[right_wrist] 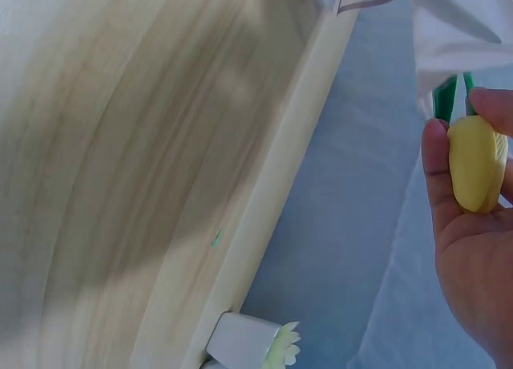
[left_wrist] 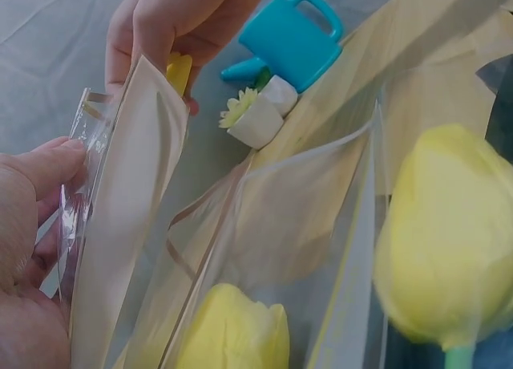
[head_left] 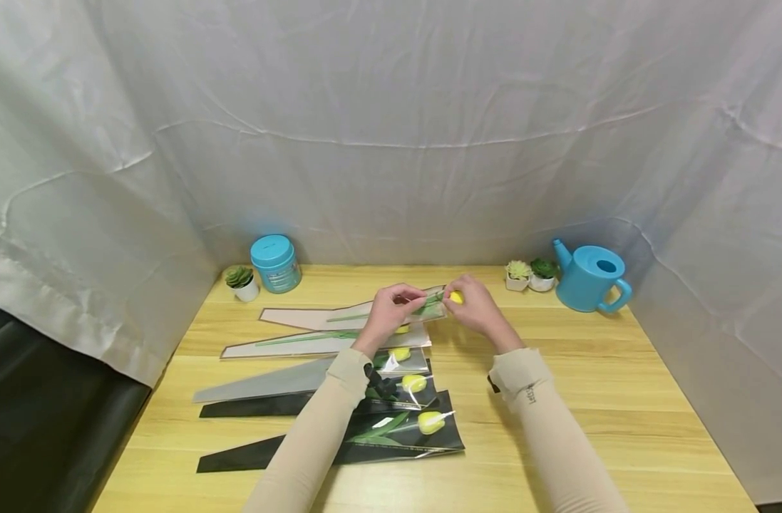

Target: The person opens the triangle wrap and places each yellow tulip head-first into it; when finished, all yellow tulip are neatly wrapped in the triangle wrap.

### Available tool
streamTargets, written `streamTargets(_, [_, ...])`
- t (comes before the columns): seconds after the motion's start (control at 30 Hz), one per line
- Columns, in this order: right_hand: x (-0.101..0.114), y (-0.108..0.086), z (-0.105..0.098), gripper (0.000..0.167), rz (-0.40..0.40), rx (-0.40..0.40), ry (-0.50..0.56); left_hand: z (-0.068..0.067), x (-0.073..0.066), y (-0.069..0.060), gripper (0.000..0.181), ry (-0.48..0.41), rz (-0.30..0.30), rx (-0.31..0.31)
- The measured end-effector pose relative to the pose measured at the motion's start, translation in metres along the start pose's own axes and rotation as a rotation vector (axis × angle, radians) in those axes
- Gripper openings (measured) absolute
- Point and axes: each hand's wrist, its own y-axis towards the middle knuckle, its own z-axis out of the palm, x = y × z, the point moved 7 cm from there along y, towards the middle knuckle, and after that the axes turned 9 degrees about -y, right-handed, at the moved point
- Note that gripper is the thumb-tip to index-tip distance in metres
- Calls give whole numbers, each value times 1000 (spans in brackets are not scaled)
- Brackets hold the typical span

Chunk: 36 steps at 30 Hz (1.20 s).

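Note:
My left hand (head_left: 386, 313) pinches the open edge of a clear-fronted flower sleeve (head_left: 299, 318) with a pale back and a dark border. My right hand (head_left: 477, 308) holds a yellow tulip (right_wrist: 474, 167) at its head, thumb and fingers around it near the green stem. In the head view, the stem runs along the sleeve. In the right wrist view, the tulip head sits just outside the sleeve's mouth. Nearer the body, several wrapped yellow tulips lie in a row, including one in a grey sleeve (head_left: 262, 383) and another in a black sleeve (head_left: 423, 443).
A blue watering can (head_left: 582, 281) stands at the back right beside two small potted succulents (head_left: 517, 276). At the back left are a blue-lidded tub (head_left: 276, 265) and another potted succulent (head_left: 242, 283). Grey cloth (head_left: 391, 192) hangs behind the wooden table (head_left: 596, 399).

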Motion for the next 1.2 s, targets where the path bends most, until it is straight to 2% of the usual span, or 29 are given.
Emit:
streamTargets(0.17, [1, 1, 3, 11, -12, -14, 11, 1, -2, -1, 13, -7, 10, 3])
streamTargets(0.23, [0, 1, 3, 14, -14, -19, 48, 0, -1, -1, 14, -21, 6, -1])
streamTargets(0.33, [-6, -2, 2, 24, 8, -11, 153, 0, 0, -2, 14, -39, -4, -5])
streamTargets(0.43, [-16, -7, 1, 36, 52, 14, 314, -2, 2, -2, 15, -40, -12, -6])
streamTargets(0.6, [-32, -13, 1, 42, 108, 46, 511, -6, 2, -3, 15, -41, -12, -19])
streamTargets(0.87, [-44, -18, 8, 38, 178, 57, 554, -7, 4, -3, 15, -64, -5, -24])
streamTargets(1.03, [-42, -18, 11, 33, 185, 42, 622, -6, 5, -4, 15, -60, 3, -29])
streamTargets(1.2, [-38, -16, 12, 32, 169, 30, 600, -6, 3, -3, 13, -21, 13, -24])
